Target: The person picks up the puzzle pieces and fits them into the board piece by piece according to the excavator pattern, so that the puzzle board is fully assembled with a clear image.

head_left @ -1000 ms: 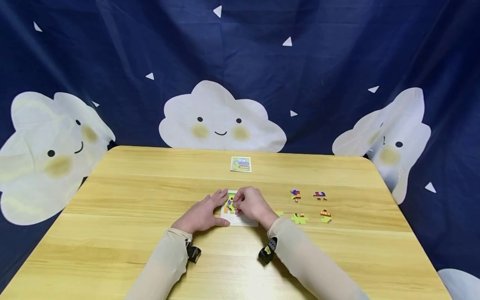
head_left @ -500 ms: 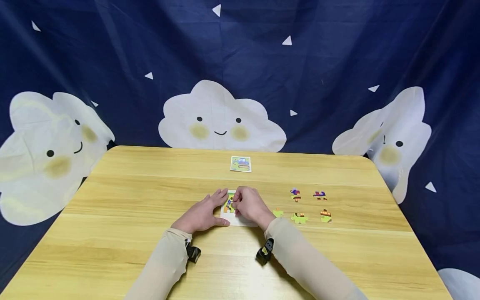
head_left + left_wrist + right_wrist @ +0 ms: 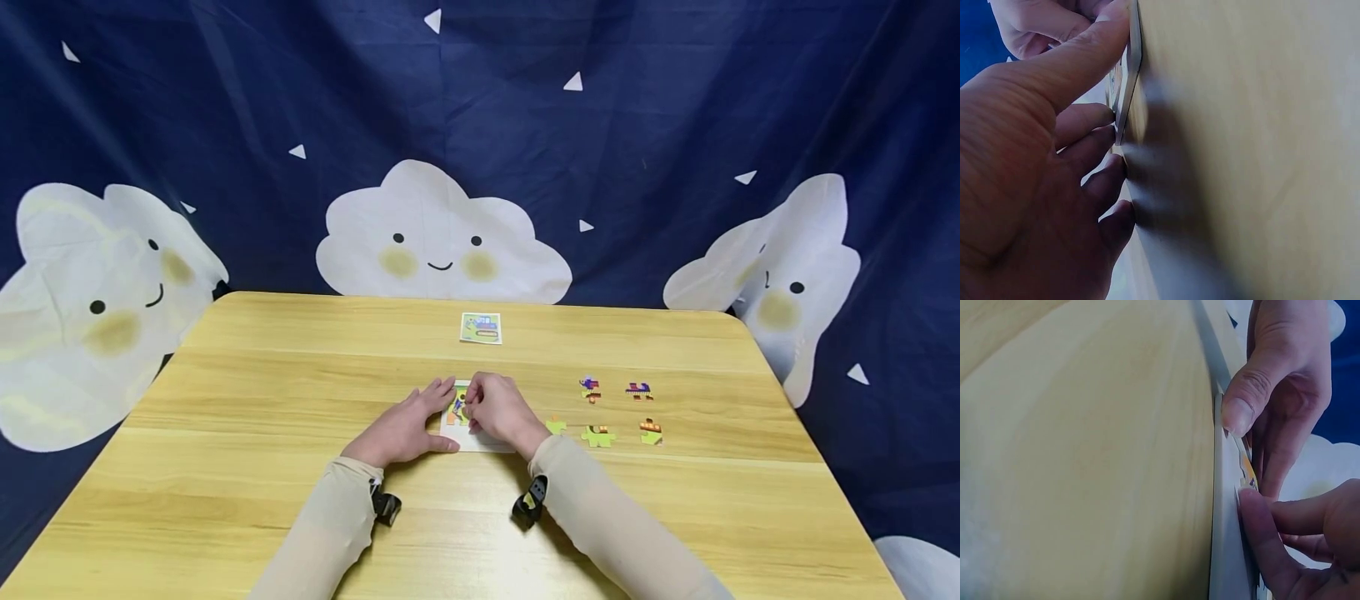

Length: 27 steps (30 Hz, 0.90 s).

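Observation:
A white puzzle board [image 3: 483, 442] lies on the table, with colourful fitted pieces [image 3: 457, 408] along its left side. My left hand [image 3: 405, 425] rests at the board's left edge, its thumb on the near left corner and its fingers stretched toward the far corner. Over the middle of the board, my right hand [image 3: 501, 410] pinches a puzzle piece beside the fitted ones. In the right wrist view, a thin edge of that piece [image 3: 1239, 503] shows by the right thumb; fingers hide most of it. The board's right part is covered by the right hand.
Several loose pieces lie right of the board: a green one [image 3: 556, 425], a green-and-brown one [image 3: 598, 436], a blue-and-red one [image 3: 590, 389], a purple one [image 3: 639, 391] and an orange-and-green one [image 3: 651, 432]. A small picture card [image 3: 481, 328] lies farther back on the wooden table [image 3: 300, 400].
My right wrist has shifted slightly left, uncovering more of the nearest green piece. The left hand and the board stay in place.

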Each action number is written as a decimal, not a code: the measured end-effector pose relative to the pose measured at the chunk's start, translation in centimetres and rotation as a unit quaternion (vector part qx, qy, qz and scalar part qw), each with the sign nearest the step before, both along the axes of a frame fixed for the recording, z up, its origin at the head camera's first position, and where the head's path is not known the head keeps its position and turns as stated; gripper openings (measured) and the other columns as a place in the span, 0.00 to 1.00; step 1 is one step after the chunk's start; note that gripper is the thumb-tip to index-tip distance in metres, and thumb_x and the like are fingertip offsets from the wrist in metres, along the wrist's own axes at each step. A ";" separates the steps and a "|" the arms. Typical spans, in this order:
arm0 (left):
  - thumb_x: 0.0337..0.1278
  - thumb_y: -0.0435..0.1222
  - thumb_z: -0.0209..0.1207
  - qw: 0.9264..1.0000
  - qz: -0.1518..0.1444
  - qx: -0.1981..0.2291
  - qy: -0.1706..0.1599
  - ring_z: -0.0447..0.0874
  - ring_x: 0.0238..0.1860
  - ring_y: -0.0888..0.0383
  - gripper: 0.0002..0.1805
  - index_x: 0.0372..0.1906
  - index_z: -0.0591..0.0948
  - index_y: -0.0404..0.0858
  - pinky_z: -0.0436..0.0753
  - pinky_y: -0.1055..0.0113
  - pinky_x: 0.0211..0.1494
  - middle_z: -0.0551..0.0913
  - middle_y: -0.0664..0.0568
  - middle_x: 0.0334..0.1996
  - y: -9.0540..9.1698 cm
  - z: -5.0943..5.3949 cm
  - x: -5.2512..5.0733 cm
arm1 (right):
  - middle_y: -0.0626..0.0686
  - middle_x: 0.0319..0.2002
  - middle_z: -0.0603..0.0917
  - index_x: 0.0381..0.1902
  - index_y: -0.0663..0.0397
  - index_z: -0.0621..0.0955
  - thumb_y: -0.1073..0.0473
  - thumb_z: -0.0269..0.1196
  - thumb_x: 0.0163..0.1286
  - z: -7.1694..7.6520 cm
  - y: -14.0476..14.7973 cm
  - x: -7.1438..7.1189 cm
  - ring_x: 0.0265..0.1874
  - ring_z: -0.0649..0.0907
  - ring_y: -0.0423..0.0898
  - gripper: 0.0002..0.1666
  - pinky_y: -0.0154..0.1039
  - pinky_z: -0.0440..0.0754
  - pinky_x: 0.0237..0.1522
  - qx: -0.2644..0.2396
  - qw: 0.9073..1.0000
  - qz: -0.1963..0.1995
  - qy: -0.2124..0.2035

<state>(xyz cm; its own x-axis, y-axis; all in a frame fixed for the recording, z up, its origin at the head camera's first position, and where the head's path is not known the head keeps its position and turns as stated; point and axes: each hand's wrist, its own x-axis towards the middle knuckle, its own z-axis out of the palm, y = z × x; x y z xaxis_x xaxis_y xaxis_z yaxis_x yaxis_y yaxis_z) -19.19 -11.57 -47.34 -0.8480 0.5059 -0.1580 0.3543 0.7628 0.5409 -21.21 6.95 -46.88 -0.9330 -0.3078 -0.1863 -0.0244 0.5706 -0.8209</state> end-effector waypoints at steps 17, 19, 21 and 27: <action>0.52 0.48 0.70 1.000 0.003 0.007 -0.008 0.44 0.76 0.51 0.48 0.75 0.62 0.37 0.48 0.49 0.75 0.53 0.51 0.76 0.0 0.0 0.1 | 0.44 0.27 0.77 0.31 0.52 0.80 0.63 0.74 0.58 0.0 0.7 -0.1 0.27 0.77 0.40 0.11 0.35 0.78 0.32 0.132 0.978 0.110 0.121; 0.52 0.48 0.70 1.000 0.004 0.008 -0.010 0.44 0.76 0.51 0.48 0.75 0.62 0.37 0.48 0.49 0.75 0.52 0.51 0.76 0.0 0.0 0.1 | 0.44 0.27 0.77 0.31 0.52 0.80 0.63 0.74 0.57 0.0 0.6 0.0 0.27 0.77 0.40 0.11 0.35 0.77 0.32 0.134 0.977 0.111 0.126; 0.52 0.48 0.70 1.000 0.005 0.008 -0.011 0.44 0.76 0.51 0.48 0.75 0.62 0.37 0.47 0.48 0.75 0.52 0.51 0.77 0.0 0.0 0.1 | 0.45 0.28 0.77 0.31 0.53 0.81 0.63 0.74 0.57 -0.1 0.5 0.0 0.28 0.77 0.41 0.10 0.35 0.77 0.32 0.134 0.977 0.109 0.127; 0.53 0.48 0.70 1.000 0.000 0.010 -0.010 0.44 0.76 0.51 0.47 0.74 0.62 0.36 0.47 0.48 0.75 0.52 0.51 0.77 0.0 0.0 0.0 | 0.45 0.29 0.77 0.32 0.53 0.82 0.64 0.74 0.57 0.0 0.3 -0.2 0.29 0.77 0.40 0.10 0.34 0.78 0.34 0.138 0.977 0.106 0.122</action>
